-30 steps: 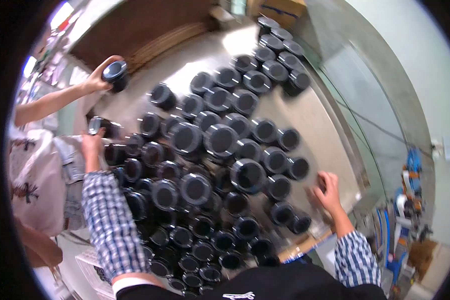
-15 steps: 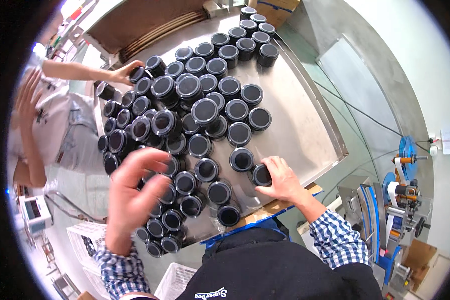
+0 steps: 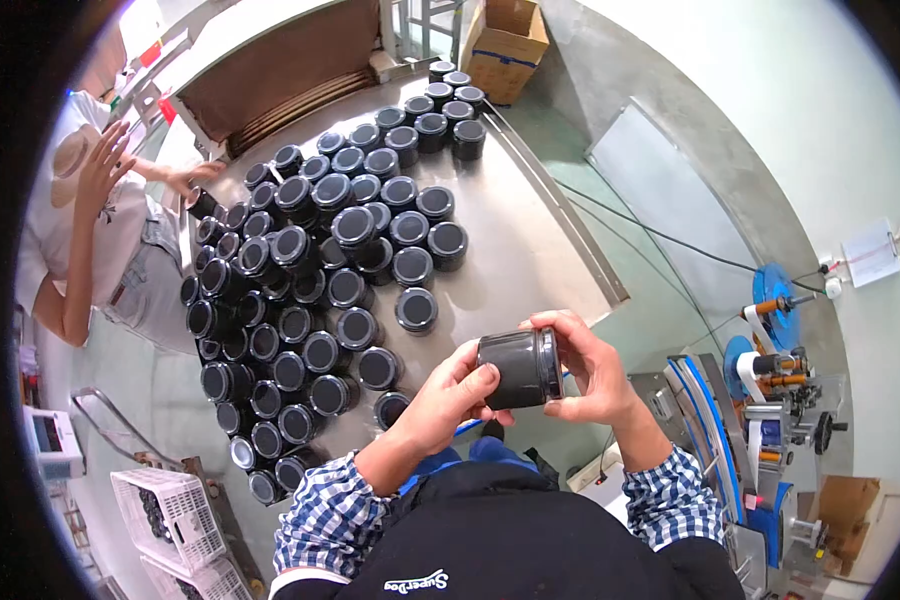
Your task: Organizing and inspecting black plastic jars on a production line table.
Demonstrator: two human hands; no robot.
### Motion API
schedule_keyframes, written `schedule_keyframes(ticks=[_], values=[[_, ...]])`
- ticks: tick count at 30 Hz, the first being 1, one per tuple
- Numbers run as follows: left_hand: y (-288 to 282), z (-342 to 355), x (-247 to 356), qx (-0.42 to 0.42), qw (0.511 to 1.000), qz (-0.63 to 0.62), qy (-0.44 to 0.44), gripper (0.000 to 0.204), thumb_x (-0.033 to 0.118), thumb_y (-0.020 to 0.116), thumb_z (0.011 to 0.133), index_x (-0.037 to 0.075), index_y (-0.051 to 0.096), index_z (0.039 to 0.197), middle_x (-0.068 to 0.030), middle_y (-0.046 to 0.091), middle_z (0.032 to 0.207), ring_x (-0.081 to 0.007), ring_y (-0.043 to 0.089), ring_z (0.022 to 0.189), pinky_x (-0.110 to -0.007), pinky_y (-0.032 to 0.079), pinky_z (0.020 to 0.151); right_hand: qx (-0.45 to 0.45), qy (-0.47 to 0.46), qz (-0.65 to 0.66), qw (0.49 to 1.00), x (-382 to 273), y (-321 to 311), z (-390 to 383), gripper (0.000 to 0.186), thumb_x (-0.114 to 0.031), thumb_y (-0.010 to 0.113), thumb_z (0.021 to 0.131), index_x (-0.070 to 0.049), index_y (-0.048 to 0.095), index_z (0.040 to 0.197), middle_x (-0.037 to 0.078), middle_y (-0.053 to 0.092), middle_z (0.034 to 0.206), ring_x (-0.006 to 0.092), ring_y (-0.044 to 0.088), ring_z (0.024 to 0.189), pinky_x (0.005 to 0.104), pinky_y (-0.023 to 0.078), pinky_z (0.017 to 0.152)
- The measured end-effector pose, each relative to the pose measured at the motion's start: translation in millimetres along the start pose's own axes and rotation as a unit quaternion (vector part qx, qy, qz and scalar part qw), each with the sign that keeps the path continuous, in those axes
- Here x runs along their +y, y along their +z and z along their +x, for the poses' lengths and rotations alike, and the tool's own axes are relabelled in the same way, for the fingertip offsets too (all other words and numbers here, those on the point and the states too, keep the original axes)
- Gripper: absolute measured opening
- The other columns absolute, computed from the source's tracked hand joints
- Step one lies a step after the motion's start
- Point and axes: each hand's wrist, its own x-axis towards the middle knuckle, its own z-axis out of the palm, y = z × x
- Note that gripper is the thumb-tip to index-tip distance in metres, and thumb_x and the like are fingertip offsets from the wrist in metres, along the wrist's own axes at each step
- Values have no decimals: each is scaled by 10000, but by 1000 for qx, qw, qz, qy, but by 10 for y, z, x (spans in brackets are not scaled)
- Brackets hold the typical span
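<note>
A dark jar with a black lid (image 3: 515, 370) lies on its side in the air between my two hands, above the near edge of the metal table (image 3: 515, 225). My left hand (image 3: 450, 395) grips its base end, thumb across the dark wall. Around the lid end curl the fingers and thumb of my right hand (image 3: 595, 370). Many more black-lidded jars (image 3: 320, 352) stand crowded on the table to the left and beyond, some stacked on others. The nearest to my left hand is a jar (image 3: 391, 408) by the table's front edge.
At the left, a co-worker's hand (image 3: 195, 178) touches a tilted jar (image 3: 201, 203). White plastic crates (image 3: 170, 515) stand at lower left. A machine with blue reels (image 3: 775, 305) is at right. A cardboard box (image 3: 505, 50) sits beyond the table.
My right hand has lifted a jar off the table and tipped it sideways. My left hand has moved right from over the jars and taken hold of it. The view has shifted.
</note>
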Motion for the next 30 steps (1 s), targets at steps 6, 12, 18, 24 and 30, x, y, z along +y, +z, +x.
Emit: schedule_keyframes(ticks=[6, 12, 18, 24, 30], values=[[240, 24, -5, -5, 996, 18, 88, 681, 110, 720, 792, 41, 315, 1336, -110, 518, 1186, -168, 554, 1043, -301, 511, 813, 6, 19, -60, 998, -175, -132, -193, 871, -199, 803, 608, -19, 397, 1358, 96, 422, 1284, 218, 439, 1204, 330, 389, 969], [215, 97, -100, -21, 906, 305, 292, 803, 52, 765, 717, 59, 273, 1351, -156, 491, 1227, -232, 514, 1152, -364, 447, 945, 25, 45, -91, 995, -248, -194, -315, 883, -272, 821, 636, -63, 394, 1380, 77, 466, 1224, 194, 544, 1059, 327, 466, 882], [97, 361, -268, -31, 763, 419, 492, 839, -21, 751, 628, 72, 297, 1328, -250, 463, 1279, -410, 524, 1116, -460, 451, 927, 35, 66, -76, 994, -275, -243, -427, 898, -245, 836, 617, -84, 397, 1384, 68, 482, 1201, 197, 522, 1079, 330, 457, 898], [188, 694, -440, -68, 643, 467, 603, 738, -61, 682, 558, 66, 354, 1208, -272, 487, 1237, -435, 549, 1039, -500, 481, 855, 93, 74, -95, 988, -363, -313, -701, 818, -234, 809, 615, -101, 443, 1335, 67, 483, 1195, 199, 512, 1076, 333, 452, 886], [434, 700, -536, -22, 757, 537, 372, 840, 53, 774, 654, 84, 325, 1363, -226, 325, 1413, -301, 537, 1124, -452, 445, 914, 325, 179, -237, 898, -96, -851, -1365, 689, -283, 772, 631, -73, 491, 1224, 92, 480, 1172, 201, 546, 1001, 340, 484, 812]])
